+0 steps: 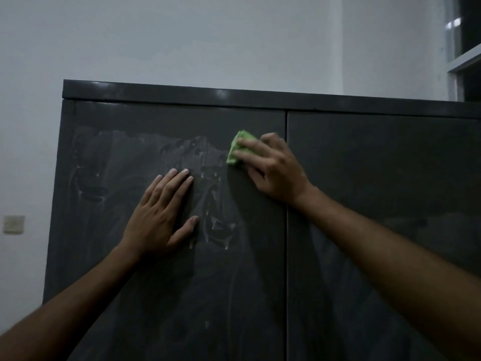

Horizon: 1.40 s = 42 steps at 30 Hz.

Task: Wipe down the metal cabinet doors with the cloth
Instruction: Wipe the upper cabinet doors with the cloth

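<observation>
A dark grey metal cabinet fills the view, with a left door [109, 256] and a right door [390, 165] split by a vertical seam. The left door carries wet smears and drips across its upper half. My right hand [270, 170] presses a folded green cloth [238, 145] against the upper right part of the left door, fingers laid over the cloth. My left hand [161, 212] lies flat on the same door, lower and to the left, fingers straight and spread, holding nothing.
The cabinet's top edge [208, 96] runs across the upper view under a white wall [182, 43]. A wall switch plate [14, 224] sits at the left. A window frame [466, 56] shows at the upper right.
</observation>
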{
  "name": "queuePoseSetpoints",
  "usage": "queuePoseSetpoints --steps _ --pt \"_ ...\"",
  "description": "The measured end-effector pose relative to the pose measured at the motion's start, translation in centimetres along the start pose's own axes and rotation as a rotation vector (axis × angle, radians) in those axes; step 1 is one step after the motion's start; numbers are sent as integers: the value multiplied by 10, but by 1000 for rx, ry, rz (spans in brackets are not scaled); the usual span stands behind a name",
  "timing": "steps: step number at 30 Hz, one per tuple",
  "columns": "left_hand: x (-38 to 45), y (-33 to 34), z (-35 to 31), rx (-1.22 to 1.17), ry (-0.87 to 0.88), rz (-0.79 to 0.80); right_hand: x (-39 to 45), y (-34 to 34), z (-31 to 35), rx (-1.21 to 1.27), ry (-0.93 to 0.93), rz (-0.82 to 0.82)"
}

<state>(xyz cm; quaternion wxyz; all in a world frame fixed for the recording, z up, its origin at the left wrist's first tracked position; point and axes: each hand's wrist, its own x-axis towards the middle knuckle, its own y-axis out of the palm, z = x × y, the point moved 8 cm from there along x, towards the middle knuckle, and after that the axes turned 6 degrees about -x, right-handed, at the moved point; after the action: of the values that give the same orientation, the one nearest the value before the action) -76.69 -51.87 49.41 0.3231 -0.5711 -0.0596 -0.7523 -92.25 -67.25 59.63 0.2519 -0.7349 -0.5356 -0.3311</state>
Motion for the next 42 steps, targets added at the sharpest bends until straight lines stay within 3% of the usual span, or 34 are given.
queuePoseSetpoints --steps 2,3,6,7,9,12,13,14,17,18,19,20,22,23,24,25,27,28,29,30,33,34,35,38,39,40,42 --pt "-1 0 1 -4 -1 0 -3 4 6 22 206 -65" --pt "-1 0 1 -5 1 -3 -8 10 27 28 130 -38" --pt "-1 0 1 -6 11 -15 -37 23 88 72 -479 138" --pt "-1 0 1 -3 13 -14 -36 20 86 68 -575 144" --pt "-1 0 1 0 11 -17 -15 15 59 34 -455 90" --pt "-2 -1 2 -6 1 -13 11 8 15 36 156 -54" --pt "-2 -1 2 -9 -3 -11 8 11 22 41 220 -73" --pt "-2 -2 2 -11 -4 -11 3 17 41 40 151 -47" --pt "-3 -2 1 -22 3 -14 -21 30 97 68 -443 150" --pt "-3 -2 1 -27 5 -14 -20 29 93 39 -538 157" --pt "-4 -2 2 -32 3 -14 -12 28 81 2 -523 145" --pt "-3 -3 2 -39 0 -13 2 26 63 -10 -396 106" --pt "-3 -4 2 -76 -6 -19 24 15 26 18 53 1" --pt "-3 -6 3 -107 -13 -30 23 13 24 23 186 -40" --pt "-5 -8 5 -139 -22 -42 20 16 37 21 193 -50" --pt "-8 -10 8 -162 -29 -54 15 22 59 29 66 -14" --pt "-15 -17 19 -168 -35 -77 -4 32 102 59 -373 124" --pt "-20 -20 26 -157 -29 -82 -7 29 103 49 -516 147" --pt "-25 -23 33 -141 -28 -85 -1 28 92 20 -541 138" --pt "-30 -26 42 -122 -32 -88 15 25 73 6 -436 101" --pt "-41 -27 63 -68 -63 -65 47 14 23 26 224 -60" --pt "-43 -25 67 -51 -72 -54 45 20 33 14 262 -78" --pt "-45 -23 69 -30 -73 -42 42 27 57 11 150 -54" --pt "-45 -20 71 5 -64 -33 18 39 114 54 -474 125" --pt "-45 -20 71 6 -61 -36 22 37 107 33 -537 118" --pt "-46 -20 71 7 -60 -40 33 36 93 9 -493 95" --pt "-46 -20 71 9 -60 -43 62 27 52 11 -130 9"
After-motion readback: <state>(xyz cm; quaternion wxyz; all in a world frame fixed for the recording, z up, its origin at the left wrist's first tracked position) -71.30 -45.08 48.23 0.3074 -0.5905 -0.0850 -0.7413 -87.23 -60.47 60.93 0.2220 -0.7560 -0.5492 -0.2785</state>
